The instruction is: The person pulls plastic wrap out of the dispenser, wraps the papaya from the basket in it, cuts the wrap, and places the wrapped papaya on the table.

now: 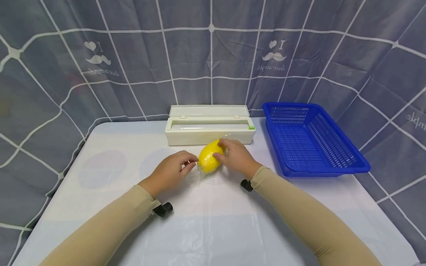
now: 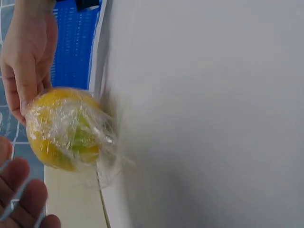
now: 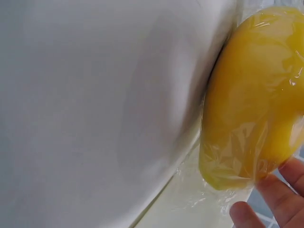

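A yellow oval fruit (image 1: pixel 210 157) in clear cling film lies tilted above the table in the head view; its exact kind is hard to tell. My right hand (image 1: pixel 237 156) holds it at its right side, thumb on the near face. In the right wrist view, the fruit (image 3: pixel 251 104) fills the right side, with fingertips (image 3: pixel 280 194) at its lower end. Loose film (image 2: pixel 110 142) bunches at its near end, and a greenish patch shows through. Close to the fruit's left side, my left hand (image 1: pixel 172 170) has its fingers loosely bent, apart from the fruit in the left wrist view.
Behind the hands stands a white cling film dispenser (image 1: pixel 209 137), its lid (image 1: pixel 209 110) raised. A blue plastic basket (image 1: pixel 283 147) sits at the right of the table (image 1: pixel 213 229). Grey grid-patterned curtains (image 1: pixel 189 48) hang around the back and sides.
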{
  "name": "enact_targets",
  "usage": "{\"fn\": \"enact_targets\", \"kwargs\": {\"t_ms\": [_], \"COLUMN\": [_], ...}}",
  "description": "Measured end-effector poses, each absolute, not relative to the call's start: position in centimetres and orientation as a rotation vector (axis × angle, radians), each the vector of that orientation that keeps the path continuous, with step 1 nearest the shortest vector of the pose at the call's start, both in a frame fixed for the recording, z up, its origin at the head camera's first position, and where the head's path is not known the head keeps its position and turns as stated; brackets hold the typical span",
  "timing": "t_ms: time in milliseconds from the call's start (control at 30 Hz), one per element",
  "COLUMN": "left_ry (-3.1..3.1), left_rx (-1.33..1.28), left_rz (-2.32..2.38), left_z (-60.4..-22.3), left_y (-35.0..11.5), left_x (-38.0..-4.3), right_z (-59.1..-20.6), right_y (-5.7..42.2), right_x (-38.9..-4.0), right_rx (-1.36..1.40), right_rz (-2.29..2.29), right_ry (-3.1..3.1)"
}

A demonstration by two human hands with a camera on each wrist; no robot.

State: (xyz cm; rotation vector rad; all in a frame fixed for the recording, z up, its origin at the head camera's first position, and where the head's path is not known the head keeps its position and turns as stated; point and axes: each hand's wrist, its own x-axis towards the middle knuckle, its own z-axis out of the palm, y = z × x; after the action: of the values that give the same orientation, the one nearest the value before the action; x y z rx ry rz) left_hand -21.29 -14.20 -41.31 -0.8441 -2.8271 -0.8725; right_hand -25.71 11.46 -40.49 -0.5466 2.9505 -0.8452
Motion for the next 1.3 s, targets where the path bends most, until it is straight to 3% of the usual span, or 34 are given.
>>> {"fn": "enact_targets", "kwargs": {"t_ms": [400, 1300], "left_ry": [-3.089, -3.021], "left_rx": [-0.774, -0.598], "left_rz": [-1.095, -1.19], "left_z": [-42.2, -42.3], "left_y": [-13.6, -12.5], "left_x": [-23.7, -21.8], "right_z": [-41.2, -40.5], "right_y": [11.4, 11.4], "right_x": [-25.3, -23.1], "right_rx": [-0.586, -0.735], "right_rz": [-0.774, -0.891], "right_ry": [2.942, 2.787]}}
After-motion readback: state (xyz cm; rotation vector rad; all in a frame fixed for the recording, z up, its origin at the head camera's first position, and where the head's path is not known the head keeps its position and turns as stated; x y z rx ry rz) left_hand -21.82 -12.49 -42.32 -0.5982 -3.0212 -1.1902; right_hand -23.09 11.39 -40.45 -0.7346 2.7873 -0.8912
